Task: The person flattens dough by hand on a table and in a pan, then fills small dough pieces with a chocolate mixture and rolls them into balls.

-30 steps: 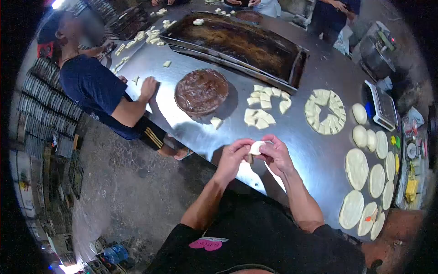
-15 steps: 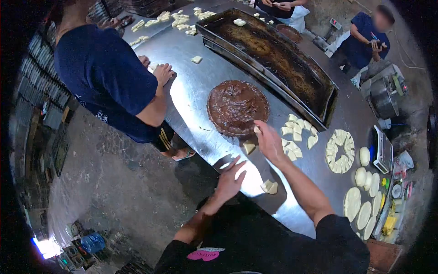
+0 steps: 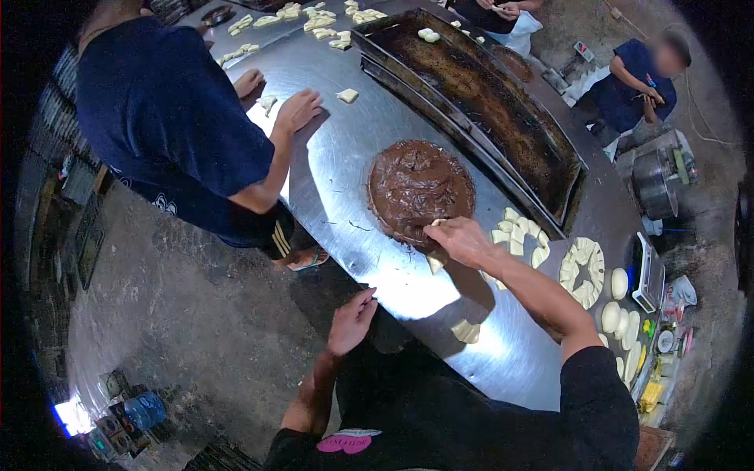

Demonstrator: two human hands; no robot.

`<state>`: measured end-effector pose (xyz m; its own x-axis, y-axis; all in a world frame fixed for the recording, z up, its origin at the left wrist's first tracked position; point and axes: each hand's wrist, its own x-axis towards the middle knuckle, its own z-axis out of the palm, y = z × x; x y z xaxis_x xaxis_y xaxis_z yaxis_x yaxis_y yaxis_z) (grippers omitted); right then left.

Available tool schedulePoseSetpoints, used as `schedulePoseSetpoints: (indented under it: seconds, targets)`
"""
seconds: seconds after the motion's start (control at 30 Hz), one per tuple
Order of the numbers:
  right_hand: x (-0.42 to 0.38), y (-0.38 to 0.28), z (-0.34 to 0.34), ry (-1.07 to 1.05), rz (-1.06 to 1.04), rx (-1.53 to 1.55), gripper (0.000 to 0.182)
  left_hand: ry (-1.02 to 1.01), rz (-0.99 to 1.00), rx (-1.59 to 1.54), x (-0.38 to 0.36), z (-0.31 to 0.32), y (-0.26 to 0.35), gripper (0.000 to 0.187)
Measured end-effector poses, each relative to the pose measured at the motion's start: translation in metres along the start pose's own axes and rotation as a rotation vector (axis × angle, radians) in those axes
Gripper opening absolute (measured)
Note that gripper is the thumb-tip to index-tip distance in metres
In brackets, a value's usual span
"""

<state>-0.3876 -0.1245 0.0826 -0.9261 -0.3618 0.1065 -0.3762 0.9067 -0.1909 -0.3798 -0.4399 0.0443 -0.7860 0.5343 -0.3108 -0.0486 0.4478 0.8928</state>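
My right hand [image 3: 465, 242] is closed at the near edge of a round mass of brown chocolate-like filling [image 3: 420, 188]. A small pale bit shows at its fingertips, but I cannot make out what it is. Just below these fingers, a pale dough piece [image 3: 435, 265] lies on the metal table [image 3: 424, 298]. My left hand [image 3: 353, 320] hovers by the table's near edge, holding nothing, its fingers loosely bent. Closer to my body lie cut dough pieces [image 3: 466, 332]. More of these pieces [image 3: 514, 229] sit to the right, partly behind my right forearm.
A long, dark baking tray [image 3: 471, 110] stands across the table. At the right are a ring of cut dough [image 3: 582, 271], dough balls [image 3: 611, 317] and a scale [image 3: 648, 271]. A co-worker in a dark shirt [image 3: 173, 118] works at the left; other people stand at the far side.
My left hand has drawn back left from the tabletop to its edge. My right hand has shifted slightly left relative to the filling. The co-worker's hands have moved apart, showing a dough piece between them.
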Motion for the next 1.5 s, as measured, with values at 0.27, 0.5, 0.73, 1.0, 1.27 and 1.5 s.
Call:
schedulePoseSetpoints:
  seconds: [0.27, 0.5, 0.73, 1.0, 1.27, 1.5]
  targets:
    - [0.020, 0.005, -0.003, -0.255, 0.357, 0.210, 0.030, -0.232, 0.094, -0.320, 0.038, 0.057, 0.004, 0.032]
    - [-0.008, -0.033, -0.022, -0.059, 0.888, 1.946, 0.041, -0.184, -0.163, -1.117, 0.047, 0.075, 0.064, 0.037]
    - [-0.068, -0.092, -0.050, 0.326, 1.006, 2.051, 0.036, -0.072, -0.071, -1.110, 0.025, 0.087, 0.077, 0.016]
    - [-0.145, -0.146, -0.046, 0.630, 0.815, 0.530, 0.049, -0.072, -0.042, -0.838, -0.024, 0.140, 0.114, 0.025]
    - [-0.212, -0.158, -0.094, 0.572, 0.699, 0.557, 0.012, -0.312, 0.355, -0.750, -0.055, 0.168, 0.127, 0.014]
    - [-0.210, -0.146, -0.085, 0.616, 0.704, 0.714, 0.018, -0.581, -0.082, -1.136, -0.053, 0.161, 0.127, 0.023]
